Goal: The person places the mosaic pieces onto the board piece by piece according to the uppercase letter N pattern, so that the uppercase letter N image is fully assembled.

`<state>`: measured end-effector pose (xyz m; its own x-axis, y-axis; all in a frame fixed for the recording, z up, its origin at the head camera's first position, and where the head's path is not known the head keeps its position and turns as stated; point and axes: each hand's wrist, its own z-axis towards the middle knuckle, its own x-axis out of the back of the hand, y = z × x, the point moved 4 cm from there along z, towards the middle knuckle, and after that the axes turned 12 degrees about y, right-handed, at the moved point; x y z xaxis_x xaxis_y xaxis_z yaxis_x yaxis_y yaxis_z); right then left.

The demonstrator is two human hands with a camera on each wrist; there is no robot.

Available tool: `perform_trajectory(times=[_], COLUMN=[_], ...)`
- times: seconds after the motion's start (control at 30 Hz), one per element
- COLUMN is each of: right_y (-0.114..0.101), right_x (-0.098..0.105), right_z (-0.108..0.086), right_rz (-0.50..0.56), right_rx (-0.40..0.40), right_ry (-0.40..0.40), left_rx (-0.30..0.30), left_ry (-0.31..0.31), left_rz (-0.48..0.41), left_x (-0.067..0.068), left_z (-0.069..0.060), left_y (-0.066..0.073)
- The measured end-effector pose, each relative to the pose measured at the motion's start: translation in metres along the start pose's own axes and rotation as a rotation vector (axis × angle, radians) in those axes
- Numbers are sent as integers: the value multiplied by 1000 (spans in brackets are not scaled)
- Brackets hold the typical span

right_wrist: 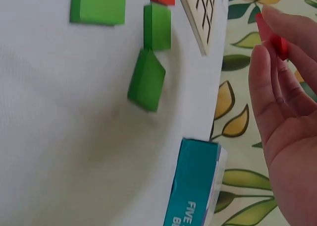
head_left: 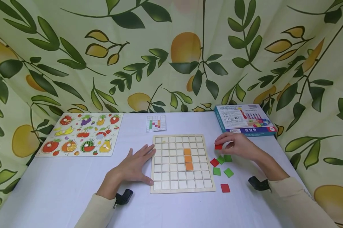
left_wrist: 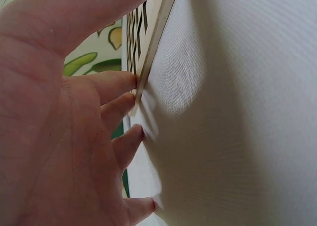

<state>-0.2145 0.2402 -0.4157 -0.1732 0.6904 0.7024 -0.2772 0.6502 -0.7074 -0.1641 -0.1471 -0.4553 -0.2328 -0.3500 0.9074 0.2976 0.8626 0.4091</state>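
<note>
A wooden grid board [head_left: 171, 164] lies in the middle of the table, with three orange square tiles [head_left: 188, 159] stacked in one column of its cells. My left hand [head_left: 134, 167] rests spread at the board's left edge, thumb and fingertips touching the rim; the left wrist view shows the fingers [left_wrist: 119, 87] against that edge. Beyond the board's right side, my right hand [head_left: 240, 146] pinches a red square tile [right_wrist: 271, 37] between thumb and fingers, raised off the table. Below it lie several loose green tiles [head_left: 228, 172] and two red tiles [head_left: 225, 188].
A small pattern card [head_left: 156, 123] with coloured squares lies behind the board. At the left is a fruit puzzle board [head_left: 80, 134]. A teal-edged box [head_left: 245, 120] sits at the back right, close to my right hand. Leaf-print cloth [head_left: 160, 63] hangs behind the table.
</note>
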Motion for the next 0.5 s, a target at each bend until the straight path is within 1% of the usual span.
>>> perform_trajectory(times=[0.13, 0.3, 0.4, 0.5], right_y=[-3, -9, -16, -26], right_x=[-11, -33, -47, -60], right_z=[-4, -11, -15, -18], right_rz=[21, 82, 106, 120], right_rx=[-12, -43, -31, 11], right_ry=[-28, -79, -113, -150], left_rx=[-2, 0, -1, -4], left_ry=[2, 0, -1, -2], left_rz=[-3, 1, 3, 4], left_x=[0, -1, -1, 0], left_z=[1, 1, 0, 0], left_y=[0, 0, 1, 1])
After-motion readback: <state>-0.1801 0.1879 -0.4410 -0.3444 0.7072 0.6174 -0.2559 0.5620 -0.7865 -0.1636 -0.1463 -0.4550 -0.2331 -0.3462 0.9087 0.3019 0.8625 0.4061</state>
